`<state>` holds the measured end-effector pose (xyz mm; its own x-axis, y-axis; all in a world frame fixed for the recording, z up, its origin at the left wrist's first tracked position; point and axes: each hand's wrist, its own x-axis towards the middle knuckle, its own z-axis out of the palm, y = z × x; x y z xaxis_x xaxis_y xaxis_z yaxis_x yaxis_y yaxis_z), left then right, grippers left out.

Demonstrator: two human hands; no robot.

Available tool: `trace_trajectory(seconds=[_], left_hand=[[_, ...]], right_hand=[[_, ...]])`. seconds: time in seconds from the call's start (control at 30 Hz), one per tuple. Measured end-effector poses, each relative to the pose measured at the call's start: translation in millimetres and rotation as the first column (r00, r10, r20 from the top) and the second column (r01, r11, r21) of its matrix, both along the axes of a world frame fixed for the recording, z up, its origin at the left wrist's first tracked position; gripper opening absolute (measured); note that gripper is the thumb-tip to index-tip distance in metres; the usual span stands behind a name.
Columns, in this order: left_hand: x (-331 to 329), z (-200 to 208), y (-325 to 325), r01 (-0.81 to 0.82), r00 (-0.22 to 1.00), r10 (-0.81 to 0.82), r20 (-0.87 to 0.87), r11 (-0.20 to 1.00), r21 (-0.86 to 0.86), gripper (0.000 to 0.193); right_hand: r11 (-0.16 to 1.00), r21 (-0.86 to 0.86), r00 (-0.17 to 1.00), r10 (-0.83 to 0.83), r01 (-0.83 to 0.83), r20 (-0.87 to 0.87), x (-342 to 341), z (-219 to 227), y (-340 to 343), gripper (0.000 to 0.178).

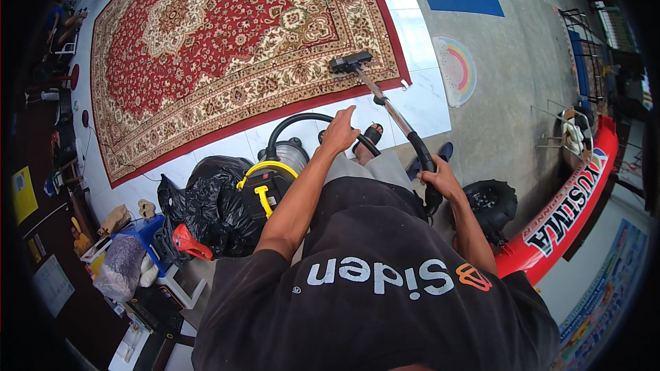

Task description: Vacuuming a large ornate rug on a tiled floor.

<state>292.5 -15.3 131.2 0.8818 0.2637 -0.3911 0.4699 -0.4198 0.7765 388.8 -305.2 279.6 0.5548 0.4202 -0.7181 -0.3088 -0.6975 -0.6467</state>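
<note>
My right hand is closed round the black handle end of a vacuum cleaner wand. The metal tube runs away from me to a flat black floor head, which rests on the near right part of a red patterned carpet. My left hand is held over the black hose, fingers stretched out and thumb apart; I cannot tell whether it touches the hose. That hose arches from the drum vacuum cleaner, black and silver with yellow trim, beside my left forearm.
Black plastic bags sit left of the vacuum. A black wheel and a long red inflatable tube lie at right. Slippers are near my feet. White tiles border the carpet; a rainbow mat lies on grey concrete.
</note>
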Motion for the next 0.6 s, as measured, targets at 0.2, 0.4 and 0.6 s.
trace_trajectory(seconds=[0.2,0.4,0.6], left_hand=[[103.4,-15.0,-57.1,0.413,0.903,-0.429,0.009,0.874,0.256,0.067],[114.9,-55.6,-95.0,0.516,0.856,-0.515,-0.052,0.842,0.159,0.037],[81.9,-38.1,-185.9,0.605,0.786,-0.618,0.003,0.77,0.205,0.019]], right_hand=[[1.0,-0.006,0.995,0.006,-0.005,0.102,21.3,-65.8,37.8,0.042],[0.954,-0.244,0.982,0.186,-0.176,0.019,23.7,-68.9,7.9,0.054],[0.918,-0.325,0.971,0.19,-0.228,-0.145,7.4,-7.3,-57.7,0.048]])
